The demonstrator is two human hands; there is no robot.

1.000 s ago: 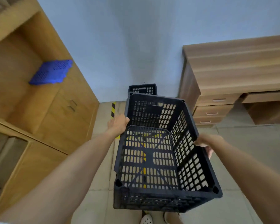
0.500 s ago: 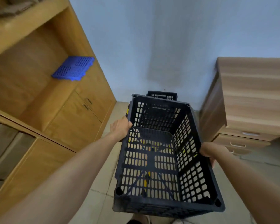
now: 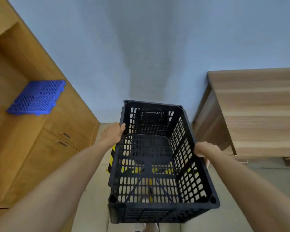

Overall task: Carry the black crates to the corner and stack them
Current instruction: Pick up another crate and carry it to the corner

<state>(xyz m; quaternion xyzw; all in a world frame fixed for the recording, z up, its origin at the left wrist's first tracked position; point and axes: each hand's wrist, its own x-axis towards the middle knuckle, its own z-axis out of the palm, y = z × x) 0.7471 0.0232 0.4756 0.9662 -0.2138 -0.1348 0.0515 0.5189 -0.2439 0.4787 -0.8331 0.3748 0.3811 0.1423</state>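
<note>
So the black crate [image 3: 159, 164] is up off the floor, held level out front for carrying. Left hand [image 3: 113, 133] clamps the left rim, right hand [image 3: 206, 150] curls over the right rim, arms stretched forward. Past it: yellow-black floor tape [image 3: 112, 158], then the wall corner, probably the drop spot.

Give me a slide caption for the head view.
Both hands, left and right, carry a black crate toward the wall.

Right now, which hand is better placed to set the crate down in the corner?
Neither alone: left hand grips the black crate's left rim and right hand its right rim. Lowering it likely needs both; the left sits nearer the far end.
</note>
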